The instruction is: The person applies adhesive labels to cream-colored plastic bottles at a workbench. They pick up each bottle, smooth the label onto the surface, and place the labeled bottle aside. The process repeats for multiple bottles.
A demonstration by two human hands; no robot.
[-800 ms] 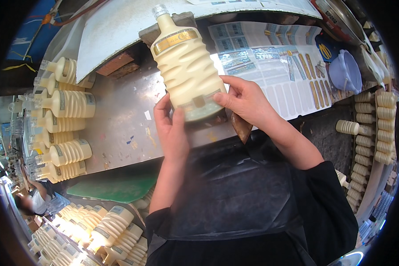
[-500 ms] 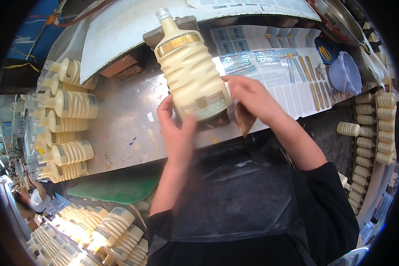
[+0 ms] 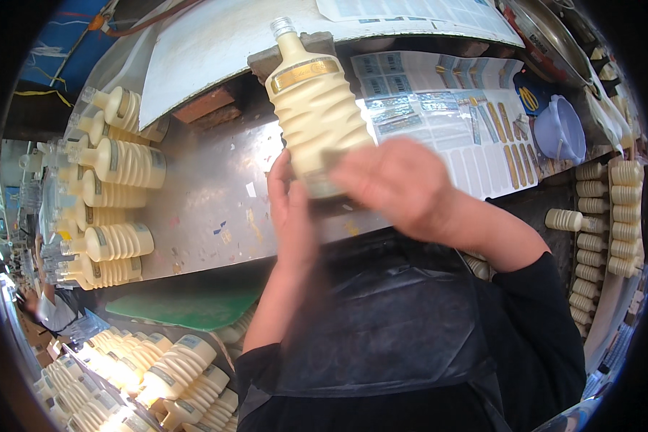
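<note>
A cream-coloured ribbed bottle (image 3: pixel 320 108) with a clear neck and a gold label lies tilted, its neck end on a rough grey block (image 3: pixel 265 62) and its base toward me. My left hand (image 3: pixel 288 201) grips the lower left side near the base, fingers along the edge. Across the lower right of the bottle is my right hand (image 3: pixel 403 183), closed and smeared by motion. Its fingertips lie over a small label low on the front. Whatever it holds is hidden now; half a second ago a flat brown piece showed in it.
The metal tabletop (image 3: pixel 201 209) carries several cream bottles (image 3: pixel 126 164) at the left. To the right are label sheets (image 3: pixel 446 108) and a lavender bucket (image 3: pixel 560 129). A white board (image 3: pixel 216 57) spans the back. Stacked bottles (image 3: pixel 183 360) stand lower left; more (image 3: pixel 626 194) line the right.
My right hand has moved from the bottle's right edge onto its lower front, and the brown piece no longer shows. My left hand stays at the base. The whole view has shifted slightly.
</note>
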